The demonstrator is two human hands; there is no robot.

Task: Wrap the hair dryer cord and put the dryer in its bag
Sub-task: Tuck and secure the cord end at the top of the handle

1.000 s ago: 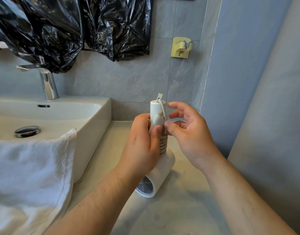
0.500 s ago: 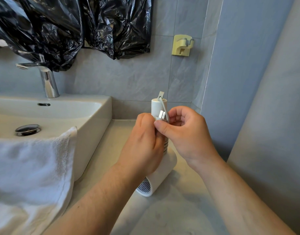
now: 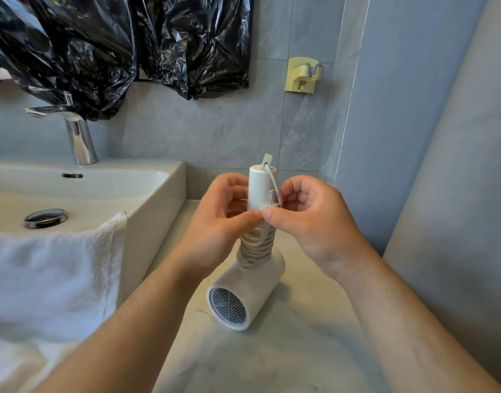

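A white hair dryer (image 3: 245, 293) rests with its barrel on the counter, its handle pointing up and its mesh grille facing me. Its white cord (image 3: 256, 245) is coiled around the lower handle. The plug (image 3: 270, 202) sits against the handle just above the coils, prongs up. My left hand (image 3: 218, 222) holds the handle from the left, thumb at the plug. My right hand (image 3: 309, 219) pinches the plug from the right with thumb and forefinger. No bag for the dryer is in view.
A white sink (image 3: 107, 194) with a chrome tap (image 3: 79, 137) stands to the left, a white towel (image 3: 53, 279) draped over its front edge. Black plastic sheeting (image 3: 116, 43) hangs on the tiled wall. A yellow wall hook (image 3: 301, 76) is mounted above the dryer. A wall closes the right side.
My left hand has slid off the front of the handle to its left side, uncovering the wrapped cord. My right hand has closed on the plug and holds it against the handle.
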